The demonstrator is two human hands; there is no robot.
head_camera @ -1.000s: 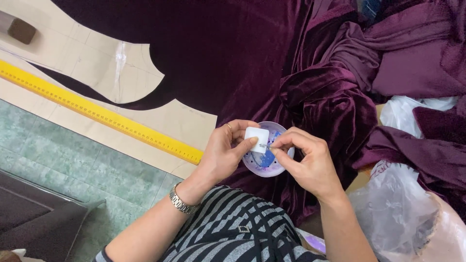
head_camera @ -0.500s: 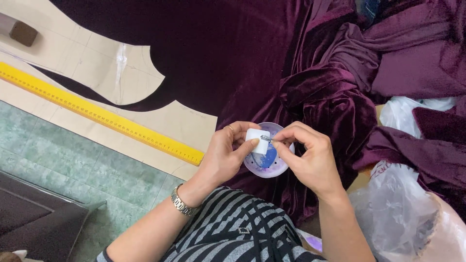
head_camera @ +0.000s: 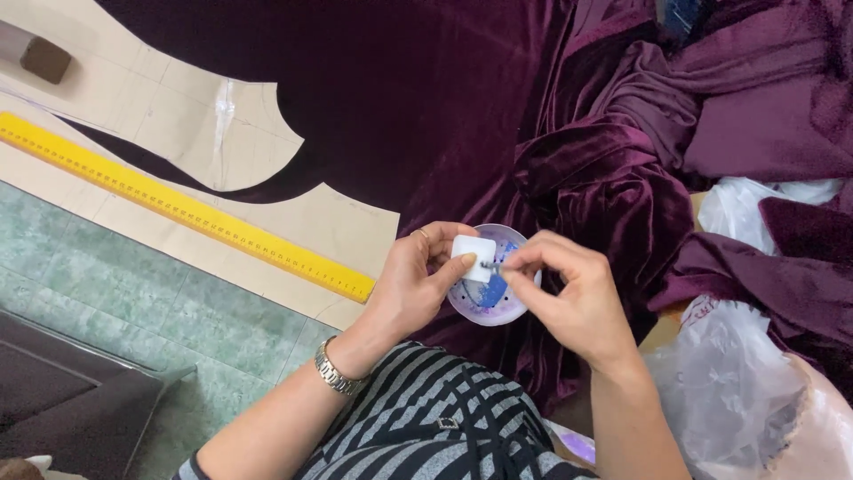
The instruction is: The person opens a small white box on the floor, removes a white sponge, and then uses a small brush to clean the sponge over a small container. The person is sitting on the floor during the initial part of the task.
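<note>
closest to the camera is a striped sleeve [head_camera: 426, 418] and a wrist with a metal watch [head_camera: 336, 373]. just beyond, both hands meet over a small round dish [head_camera: 498, 307], pale with blue and purple inside and small holes in its floor. the left hand [head_camera: 410, 289] cups the dish from below and pins a small white block [head_camera: 472, 256] against its rim with the thumb. the right hand [head_camera: 573, 298] is pinched shut on a tiny dark thing, perhaps a pin, at the edge of the white block; it is too small to tell for sure. the hands are together, fingertips almost touching.

the work looks to be in its middle: the small thing is gripped at the block, but it is not clear whether it is going in or coming out, and the dish is not set down.

against the frame half a second back, the white block sits a little more to the left and flatter to the camera, and the right fingers have drawn slightly off to the right.

farther out, dark purple velvet [head_camera: 426, 116] lies over the surface, with tan paper pattern pieces [head_camera: 178, 107] and a yellow ruler [head_camera: 187, 209] to the left, and clear plastic bags [head_camera: 737, 391] to the right.
</note>
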